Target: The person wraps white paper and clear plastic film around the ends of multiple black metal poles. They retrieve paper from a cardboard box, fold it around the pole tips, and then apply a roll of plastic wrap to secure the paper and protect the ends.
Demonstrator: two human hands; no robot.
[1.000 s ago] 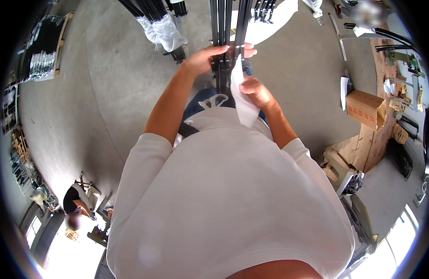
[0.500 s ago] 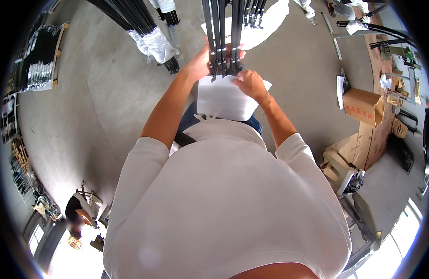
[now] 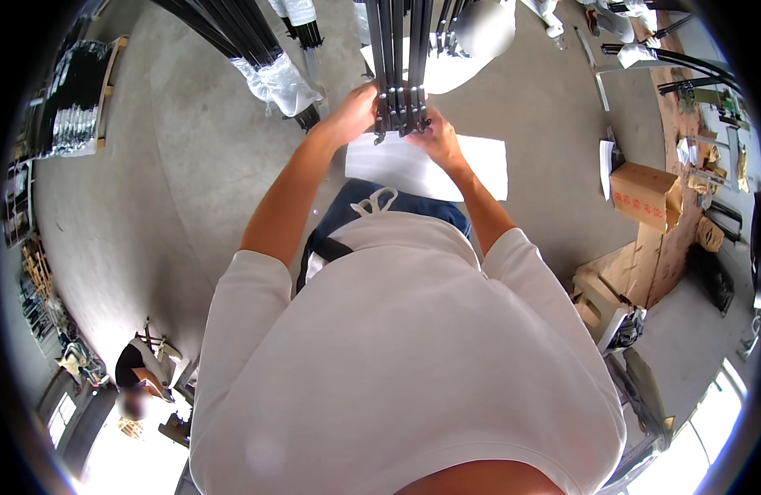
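A bundle of several black metal rods (image 3: 399, 58) with shiny rivet-like dots near its lower end hangs in front of me. My left hand (image 3: 354, 114) is closed round its left side, the fingertips hidden behind the rods. On the right, my right hand (image 3: 440, 140) grips the bundle close to its hooked lower ends. Beneath the rod ends and partly under my right wrist lies a white foam sheet (image 3: 479, 167), spread above my lap.
To the left stand black rods (image 3: 232, 33) with clear plastic wrap (image 3: 277, 82) round their ends. Another white sheet (image 3: 446, 76) lies beyond my hands. An open cardboard box (image 3: 640, 194) is at the right. Behind at the lower left is a person (image 3: 141, 367).
My right hand has moved up and inward against the rods. The white sheet has spread out to the right and lies flatter. My left hand stays on the bundle.
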